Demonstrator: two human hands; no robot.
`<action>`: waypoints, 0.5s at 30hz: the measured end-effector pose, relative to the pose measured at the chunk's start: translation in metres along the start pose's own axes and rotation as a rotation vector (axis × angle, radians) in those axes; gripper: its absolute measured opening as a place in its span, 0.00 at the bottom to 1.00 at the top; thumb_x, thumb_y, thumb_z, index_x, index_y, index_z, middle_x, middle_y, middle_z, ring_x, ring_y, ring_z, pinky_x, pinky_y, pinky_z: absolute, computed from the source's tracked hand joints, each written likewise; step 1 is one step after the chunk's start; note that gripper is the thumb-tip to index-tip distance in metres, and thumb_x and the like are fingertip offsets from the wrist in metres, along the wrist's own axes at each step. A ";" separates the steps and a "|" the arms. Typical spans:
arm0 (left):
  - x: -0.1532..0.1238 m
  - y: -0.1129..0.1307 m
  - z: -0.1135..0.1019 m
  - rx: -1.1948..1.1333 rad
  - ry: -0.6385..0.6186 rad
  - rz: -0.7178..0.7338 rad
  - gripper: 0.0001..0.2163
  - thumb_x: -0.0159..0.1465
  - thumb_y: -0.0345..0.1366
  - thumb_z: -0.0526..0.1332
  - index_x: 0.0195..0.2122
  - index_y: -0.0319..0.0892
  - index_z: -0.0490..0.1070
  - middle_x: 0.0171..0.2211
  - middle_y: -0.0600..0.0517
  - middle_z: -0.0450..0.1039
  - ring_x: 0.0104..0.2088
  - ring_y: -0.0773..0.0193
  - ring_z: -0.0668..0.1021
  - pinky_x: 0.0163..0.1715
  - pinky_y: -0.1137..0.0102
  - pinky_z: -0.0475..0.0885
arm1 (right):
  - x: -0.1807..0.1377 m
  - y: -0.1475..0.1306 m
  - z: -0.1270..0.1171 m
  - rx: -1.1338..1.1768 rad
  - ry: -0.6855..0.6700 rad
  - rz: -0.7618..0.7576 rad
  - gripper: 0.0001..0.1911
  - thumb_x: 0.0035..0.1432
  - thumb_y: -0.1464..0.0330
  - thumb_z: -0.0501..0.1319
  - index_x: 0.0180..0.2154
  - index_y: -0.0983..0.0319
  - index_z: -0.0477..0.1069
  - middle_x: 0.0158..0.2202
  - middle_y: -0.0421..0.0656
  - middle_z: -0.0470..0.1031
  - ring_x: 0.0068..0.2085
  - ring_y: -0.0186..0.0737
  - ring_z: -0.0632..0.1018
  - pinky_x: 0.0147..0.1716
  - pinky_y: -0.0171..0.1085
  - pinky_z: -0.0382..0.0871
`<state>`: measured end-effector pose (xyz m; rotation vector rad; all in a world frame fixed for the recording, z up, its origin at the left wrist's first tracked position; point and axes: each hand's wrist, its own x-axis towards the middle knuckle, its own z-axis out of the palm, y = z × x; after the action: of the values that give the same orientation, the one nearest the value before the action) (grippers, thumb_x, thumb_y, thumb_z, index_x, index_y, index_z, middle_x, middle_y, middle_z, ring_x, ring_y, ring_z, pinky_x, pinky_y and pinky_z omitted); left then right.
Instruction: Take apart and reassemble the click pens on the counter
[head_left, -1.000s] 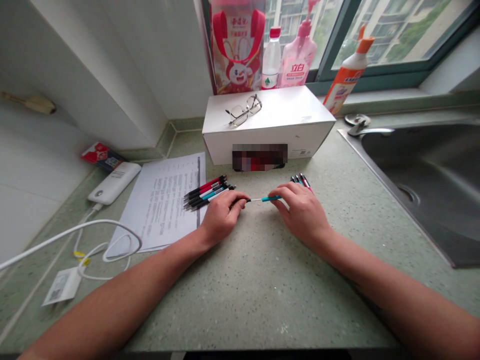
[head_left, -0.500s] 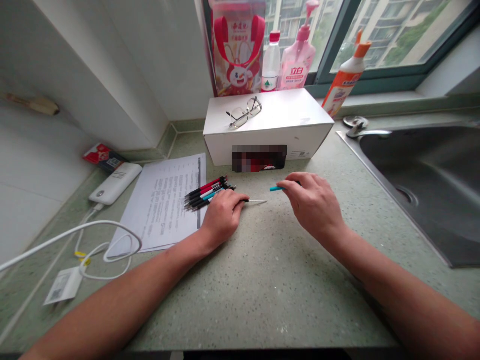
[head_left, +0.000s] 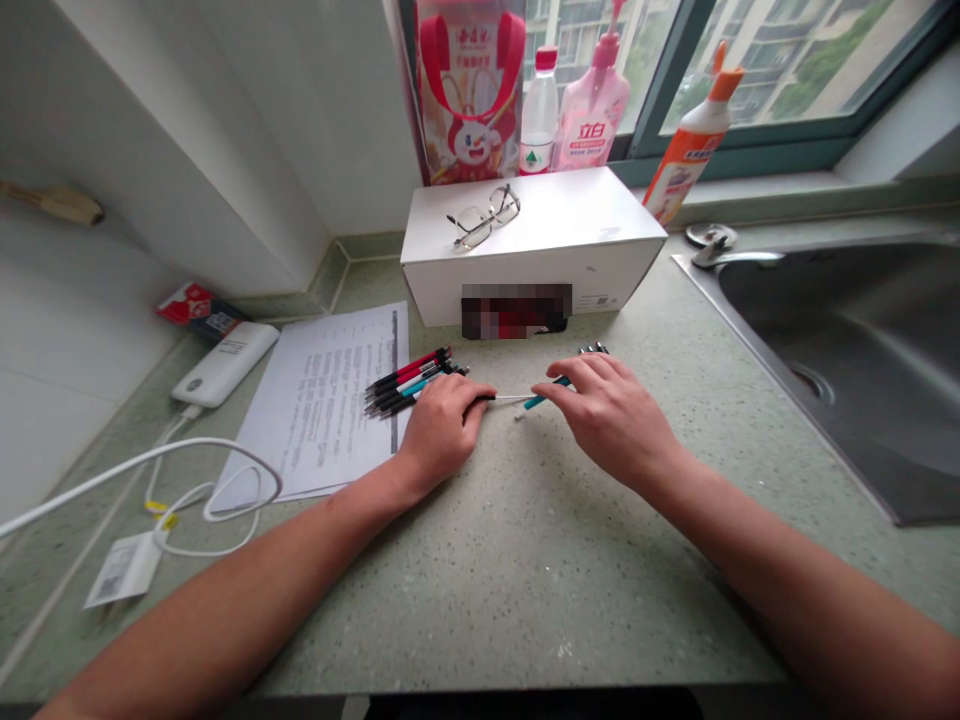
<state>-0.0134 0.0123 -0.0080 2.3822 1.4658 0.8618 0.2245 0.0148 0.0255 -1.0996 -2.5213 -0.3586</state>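
My left hand (head_left: 444, 425) rests on the green countertop (head_left: 525, 560), fingers closed round a black pen part whose thin white refill (head_left: 510, 398) sticks out to the right. My right hand (head_left: 611, 415) pinches a teal pen barrel (head_left: 541, 395), its tip at the end of the refill. A bundle of red, black and teal pens (head_left: 409, 378) lies just left of my left hand, partly on a printed sheet (head_left: 326, 400). More pens (head_left: 592, 349) show behind my right hand, mostly hidden.
A white box (head_left: 536, 245) with glasses (head_left: 484, 215) on it stands behind the hands. Bottles (head_left: 592, 115) line the window sill. A steel sink (head_left: 862, 350) lies to the right. A white power bank (head_left: 225, 362), cables (head_left: 187, 480) and a charger lie at left.
My right hand first pulled the teal barrel off the refill and lifted it away to the back right. It has now come back down, with the barrel's tip at the refill's end again.
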 end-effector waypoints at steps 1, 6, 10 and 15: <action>0.000 0.000 0.000 -0.003 0.002 -0.004 0.07 0.68 0.28 0.60 0.43 0.41 0.77 0.38 0.47 0.77 0.41 0.55 0.76 0.45 0.58 0.71 | -0.001 0.001 -0.001 -0.001 -0.007 0.026 0.14 0.65 0.77 0.57 0.46 0.62 0.79 0.45 0.50 0.77 0.45 0.50 0.74 0.48 0.47 0.66; 0.000 -0.001 0.000 -0.034 0.024 -0.027 0.07 0.67 0.28 0.60 0.43 0.41 0.77 0.39 0.48 0.77 0.41 0.55 0.76 0.45 0.58 0.71 | -0.003 0.001 0.006 0.051 -0.036 0.115 0.14 0.65 0.76 0.57 0.47 0.61 0.78 0.44 0.49 0.77 0.42 0.48 0.75 0.43 0.45 0.68; 0.001 -0.002 -0.002 -0.100 0.093 -0.062 0.07 0.67 0.28 0.60 0.43 0.41 0.76 0.39 0.48 0.77 0.41 0.56 0.77 0.44 0.59 0.72 | -0.002 0.000 0.020 0.125 -0.060 0.104 0.14 0.66 0.75 0.57 0.49 0.61 0.77 0.46 0.49 0.77 0.42 0.46 0.76 0.42 0.44 0.70; 0.002 -0.002 -0.003 -0.148 0.140 -0.083 0.07 0.67 0.28 0.61 0.43 0.42 0.76 0.39 0.48 0.78 0.42 0.57 0.77 0.46 0.60 0.73 | -0.001 -0.001 0.029 0.151 -0.098 0.089 0.15 0.67 0.74 0.57 0.51 0.61 0.76 0.46 0.50 0.77 0.45 0.48 0.76 0.44 0.46 0.71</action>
<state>-0.0156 0.0143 -0.0056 2.1781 1.4826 1.0958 0.2178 0.0243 -0.0010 -1.1910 -2.5254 -0.0908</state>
